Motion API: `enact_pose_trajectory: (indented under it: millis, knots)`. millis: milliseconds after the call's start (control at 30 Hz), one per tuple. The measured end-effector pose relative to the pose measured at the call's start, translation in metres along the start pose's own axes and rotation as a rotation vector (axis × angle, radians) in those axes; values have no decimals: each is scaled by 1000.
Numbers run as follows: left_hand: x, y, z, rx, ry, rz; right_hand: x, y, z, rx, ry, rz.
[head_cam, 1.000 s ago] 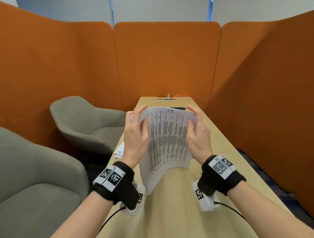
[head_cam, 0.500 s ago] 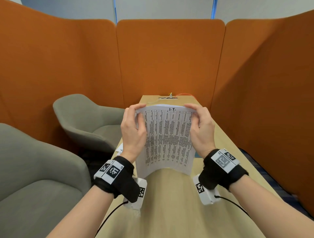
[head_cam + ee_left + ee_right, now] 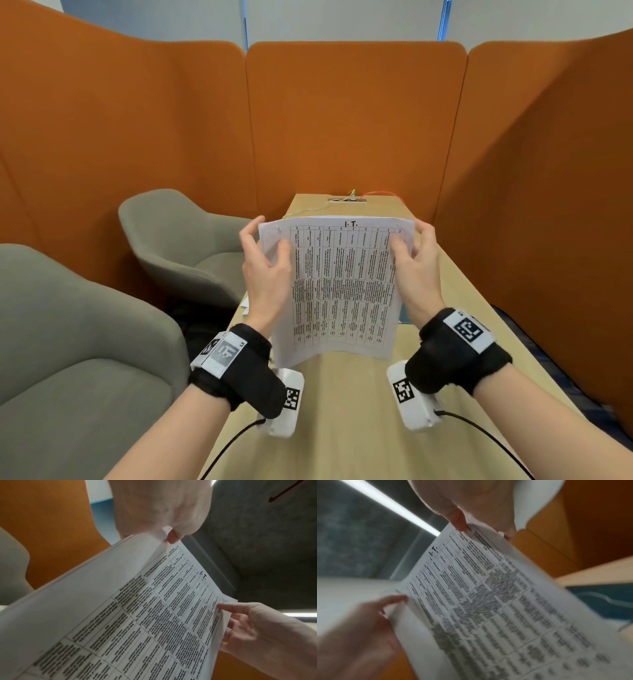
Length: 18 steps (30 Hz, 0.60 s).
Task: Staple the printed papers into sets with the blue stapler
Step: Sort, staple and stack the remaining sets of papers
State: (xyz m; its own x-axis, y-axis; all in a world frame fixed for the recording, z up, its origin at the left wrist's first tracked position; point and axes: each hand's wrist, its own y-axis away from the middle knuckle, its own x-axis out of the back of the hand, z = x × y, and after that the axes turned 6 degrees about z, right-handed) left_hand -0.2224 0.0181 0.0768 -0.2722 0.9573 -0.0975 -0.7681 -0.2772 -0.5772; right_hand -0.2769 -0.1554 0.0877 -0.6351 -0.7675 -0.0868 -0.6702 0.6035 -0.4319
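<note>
Orange padded partitions point(image 3: 342, 116) enclose a narrow wooden table point(image 3: 342, 411) on three sides. Two grey armchairs point(image 3: 178, 240) stand to the left of the table. A socket plate with cables point(image 3: 346, 199) sits at the table's far end.

Printed papers point(image 3: 342, 287): a stack of several sheets, held upright in the air above the table, printed side towards the person. The top sheet shows a table of text headed "I.T.". The lower edge curls forward, clear of the tabletop.

Left hand point(image 3: 265, 274): grips the stack's left edge near the top corner. The thumb lies on the front; the fingers are curled behind the sheets. The left wrist view shows the thumb tip pinching the corner.

Right hand point(image 3: 416, 267): grips the right edge near the top corner, thumb on the printed face, fingers behind and slightly spread.

More loose sheets point(image 3: 245, 306) lie at the table's left edge, partly hidden by the left hand. A blue patch shows just behind the stack's right edge; it cannot be identified. Both wrists carry black bands with printed markers.
</note>
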Motion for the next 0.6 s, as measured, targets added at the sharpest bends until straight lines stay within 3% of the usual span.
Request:
enact_pose_trajectory:
  millis: [267,500,600]
  knots:
    - [-3,0,1,-49,-44,-14,-4,1,-6,-24,-57,-48]
    - [2,19,-16,118,-16,-63,-2,9,17,-237,-138,-48]
    - [2,19,-18,112,-23,-72,-4,7,10,-227,-138,-40]
